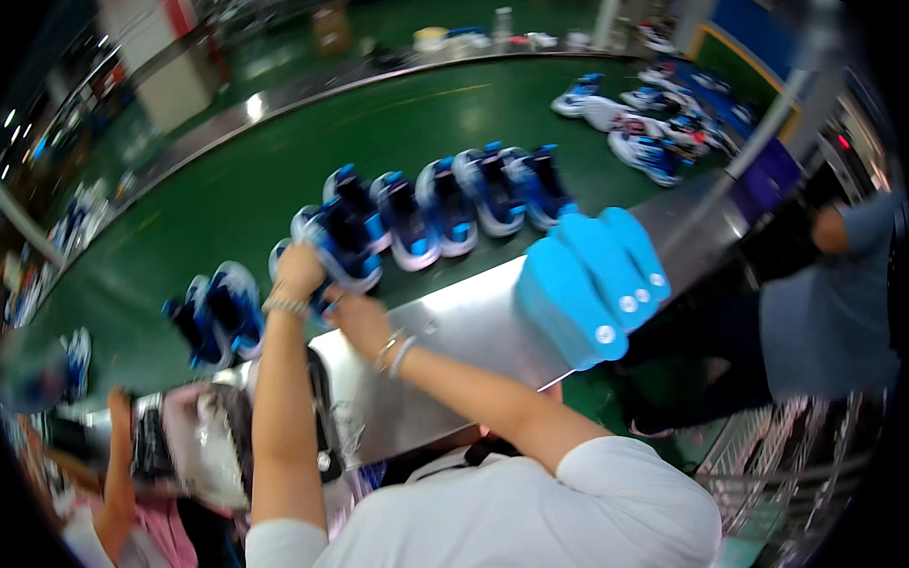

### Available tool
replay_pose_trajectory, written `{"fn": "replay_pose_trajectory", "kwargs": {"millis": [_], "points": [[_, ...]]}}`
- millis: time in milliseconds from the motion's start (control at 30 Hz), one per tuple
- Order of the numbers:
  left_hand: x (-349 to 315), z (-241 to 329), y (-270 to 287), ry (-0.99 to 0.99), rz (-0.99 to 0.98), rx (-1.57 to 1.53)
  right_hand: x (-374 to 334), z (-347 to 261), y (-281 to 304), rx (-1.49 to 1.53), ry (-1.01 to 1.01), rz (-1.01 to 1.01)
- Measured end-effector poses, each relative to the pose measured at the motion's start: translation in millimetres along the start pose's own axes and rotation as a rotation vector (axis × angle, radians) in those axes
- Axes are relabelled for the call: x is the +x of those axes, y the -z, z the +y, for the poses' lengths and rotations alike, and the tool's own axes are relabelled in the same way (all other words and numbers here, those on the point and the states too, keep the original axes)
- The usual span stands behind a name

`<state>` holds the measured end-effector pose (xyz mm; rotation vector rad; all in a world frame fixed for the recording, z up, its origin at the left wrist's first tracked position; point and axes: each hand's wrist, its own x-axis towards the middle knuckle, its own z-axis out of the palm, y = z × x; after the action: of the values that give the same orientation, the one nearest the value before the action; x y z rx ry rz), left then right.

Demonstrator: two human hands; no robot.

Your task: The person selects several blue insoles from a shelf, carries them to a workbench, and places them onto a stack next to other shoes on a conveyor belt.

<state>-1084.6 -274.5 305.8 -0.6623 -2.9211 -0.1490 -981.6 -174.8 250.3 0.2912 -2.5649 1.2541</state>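
Observation:
Several blue and navy sneakers with white soles stand in a row on the green conveyor belt, among them a sneaker near the row's middle. Closest to me, my left hand curls over a sneaker that it mostly hides. The fingers of my right hand are drawn together at the blue end of that same shoe, just below the left hand. Another sneaker is right beside my left hand, tilted against its neighbours. Motion blur hides the finger detail.
Light blue insoles lie in stacks on the metal ledge at right. Two sneakers stand farther left. A heap of shoes sits at the far right. Co-workers are at both sides: a grey-blue shirt right, an arm left.

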Motion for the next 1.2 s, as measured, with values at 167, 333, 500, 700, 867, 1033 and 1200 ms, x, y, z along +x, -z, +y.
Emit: {"fn": "replay_pose_trajectory", "kwargs": {"millis": [167,333,500,700,867,1033,1200], "points": [[5.5,-74.7,-113.1,-0.008,-0.404,-0.148,5.2,-8.8,-2.3,0.035,0.022,0.039],[2.4,-58.1,-65.0,-0.061,-0.462,-0.038,5.1,7.7,1.4,-0.023,0.102,0.06],[-35.6,-3.4,-25.9,0.207,0.248,-0.089,6.0,2.2,-5.7,0.045,0.107,0.09],[3.6,-52.5,-65.2,0.334,-0.536,0.008,7.3,-3.7,-3.6,-0.022,0.162,0.097],[16.7,-61.0,-95.6,0.607,-0.335,0.03,9.7,2.2,-7.1,-0.158,0.134,0.024],[6.5,-72.2,-96.5,0.308,-0.5,0.151,13.4,0.0,-5.0,-0.208,0.148,0.091],[3.9,-56.9,-52.3,-0.033,-0.698,0.119,6.6,-6.0,21.5,0.036,0.055,0.006]]}}
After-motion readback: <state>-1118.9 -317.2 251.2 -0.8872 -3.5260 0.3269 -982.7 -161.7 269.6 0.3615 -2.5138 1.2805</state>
